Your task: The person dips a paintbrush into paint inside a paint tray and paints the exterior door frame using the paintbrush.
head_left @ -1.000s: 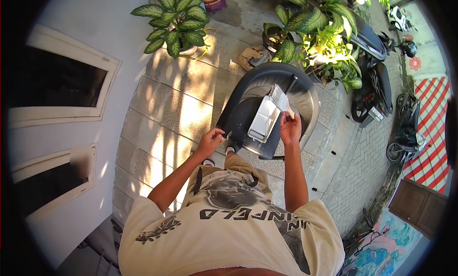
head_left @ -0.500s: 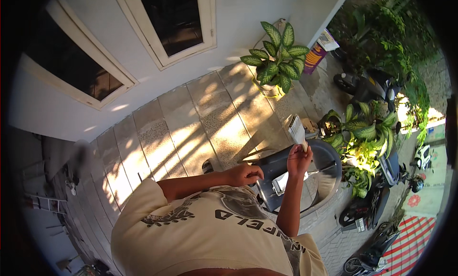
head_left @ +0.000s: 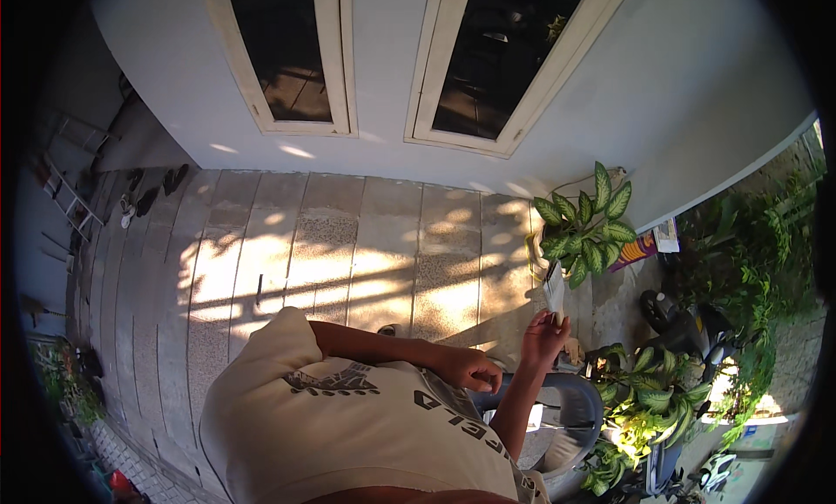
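Observation:
My right hand (head_left: 544,339) grips a flat brush (head_left: 553,289) by its pale handle, holding it upright with the broad head above my fingers. My left hand (head_left: 472,369) is in front of my shirt, fingers curled, with nothing visible in them. Just below and right of it stands a dark rounded chair (head_left: 583,406), partly hidden by my body and right arm. A white tray (head_left: 531,415) on its seat shows only in part behind that arm.
A white wall (head_left: 376,86) with two windows runs ahead over the paved floor (head_left: 322,234). Potted plants (head_left: 585,225) stand at the right, with a parked scooter (head_left: 675,325) among the greenery. Shoes (head_left: 148,195) and a ladder (head_left: 74,208) are at the left.
My view has swung left toward the wall and windows. The brush has been lifted from the tray in my right hand, and my left hand has moved across in front of my body.

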`<action>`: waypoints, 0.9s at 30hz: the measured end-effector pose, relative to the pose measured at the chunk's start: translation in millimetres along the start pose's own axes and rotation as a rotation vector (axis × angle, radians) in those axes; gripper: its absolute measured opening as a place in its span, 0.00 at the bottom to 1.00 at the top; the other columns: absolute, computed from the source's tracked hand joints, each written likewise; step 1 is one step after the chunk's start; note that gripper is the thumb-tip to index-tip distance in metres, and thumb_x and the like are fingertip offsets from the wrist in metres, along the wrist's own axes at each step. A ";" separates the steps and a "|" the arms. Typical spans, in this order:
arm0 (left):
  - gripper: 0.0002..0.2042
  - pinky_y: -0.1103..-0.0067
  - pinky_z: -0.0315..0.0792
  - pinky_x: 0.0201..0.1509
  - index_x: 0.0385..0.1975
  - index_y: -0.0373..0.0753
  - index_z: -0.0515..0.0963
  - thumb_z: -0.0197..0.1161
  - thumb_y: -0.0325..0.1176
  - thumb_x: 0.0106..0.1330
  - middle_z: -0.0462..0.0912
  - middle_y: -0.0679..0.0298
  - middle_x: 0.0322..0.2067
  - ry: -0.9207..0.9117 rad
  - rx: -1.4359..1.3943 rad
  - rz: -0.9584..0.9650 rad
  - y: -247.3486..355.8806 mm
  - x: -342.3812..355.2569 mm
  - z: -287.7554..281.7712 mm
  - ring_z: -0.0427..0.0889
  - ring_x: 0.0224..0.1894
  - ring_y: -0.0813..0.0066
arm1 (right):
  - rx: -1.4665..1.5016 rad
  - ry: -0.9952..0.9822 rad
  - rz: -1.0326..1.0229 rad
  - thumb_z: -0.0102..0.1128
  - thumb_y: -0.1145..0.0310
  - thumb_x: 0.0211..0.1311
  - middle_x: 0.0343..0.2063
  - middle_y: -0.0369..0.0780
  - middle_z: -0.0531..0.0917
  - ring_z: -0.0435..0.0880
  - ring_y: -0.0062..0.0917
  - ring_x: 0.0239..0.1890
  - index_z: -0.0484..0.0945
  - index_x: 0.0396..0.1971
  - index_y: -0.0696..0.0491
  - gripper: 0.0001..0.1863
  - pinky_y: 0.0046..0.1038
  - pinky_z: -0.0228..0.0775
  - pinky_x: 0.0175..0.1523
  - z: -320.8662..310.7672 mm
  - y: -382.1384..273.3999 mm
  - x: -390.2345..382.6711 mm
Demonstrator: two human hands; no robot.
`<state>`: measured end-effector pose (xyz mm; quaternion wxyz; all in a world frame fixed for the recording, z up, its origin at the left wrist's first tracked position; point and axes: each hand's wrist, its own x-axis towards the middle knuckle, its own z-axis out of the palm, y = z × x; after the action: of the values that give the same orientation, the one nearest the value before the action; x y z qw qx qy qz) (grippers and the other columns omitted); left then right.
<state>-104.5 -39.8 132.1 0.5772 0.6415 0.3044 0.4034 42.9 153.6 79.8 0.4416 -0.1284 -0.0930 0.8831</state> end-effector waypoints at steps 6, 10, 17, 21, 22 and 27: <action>0.08 0.78 0.63 0.28 0.44 0.38 0.77 0.57 0.34 0.73 0.73 0.69 0.18 0.126 -0.004 0.012 11.3 -20.2 -20.0 0.68 0.21 0.83 | -0.009 -0.090 0.095 0.55 0.61 0.72 0.42 0.43 0.87 0.86 0.28 0.43 0.82 0.41 0.57 0.14 0.31 0.81 0.55 12.0 30.9 39.7; 0.07 0.78 0.63 0.28 0.44 0.38 0.78 0.56 0.33 0.73 0.73 0.69 0.18 0.274 0.031 0.033 10.9 -27.8 -36.4 0.67 0.21 0.83 | -0.038 0.003 0.116 0.55 0.60 0.72 0.43 0.43 0.87 0.86 0.28 0.44 0.80 0.43 0.57 0.15 0.30 0.81 0.55 31.5 50.3 64.8; 0.08 0.77 0.67 0.30 0.45 0.38 0.78 0.57 0.32 0.73 0.76 0.66 0.20 0.460 0.160 -0.010 18.8 -36.4 -76.9 0.74 0.22 0.80 | -0.088 -0.063 0.236 0.55 0.58 0.73 0.44 0.42 0.86 0.85 0.25 0.45 0.79 0.43 0.59 0.17 0.26 0.81 0.53 57.0 78.7 124.7; 0.08 0.75 0.73 0.35 0.45 0.37 0.78 0.57 0.33 0.73 0.83 0.62 0.30 0.650 0.283 0.015 15.1 -34.3 -107.3 0.81 0.31 0.75 | -0.143 -0.063 0.239 0.54 0.55 0.74 0.44 0.41 0.84 0.84 0.24 0.43 0.76 0.46 0.58 0.19 0.24 0.82 0.51 66.3 83.4 166.2; 0.08 0.75 0.73 0.37 0.45 0.37 0.78 0.58 0.33 0.73 0.83 0.62 0.32 0.684 0.283 0.017 16.3 -35.4 -116.1 0.81 0.33 0.75 | -0.179 -0.060 0.254 0.53 0.55 0.74 0.44 0.41 0.84 0.84 0.23 0.43 0.75 0.47 0.57 0.19 0.23 0.81 0.50 72.9 85.9 176.5; 0.09 0.76 0.75 0.45 0.45 0.35 0.77 0.57 0.32 0.73 0.83 0.62 0.36 0.900 0.242 0.030 13.9 -41.7 -156.9 0.81 0.37 0.76 | -0.217 -0.108 0.297 0.52 0.54 0.75 0.43 0.40 0.83 0.83 0.23 0.41 0.74 0.49 0.55 0.19 0.22 0.81 0.49 100.0 90.4 217.3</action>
<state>-262.2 0.1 140.1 0.3030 0.4699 0.5600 0.6115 -181.8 269.5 118.2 0.2842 -0.1400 -0.1911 0.9290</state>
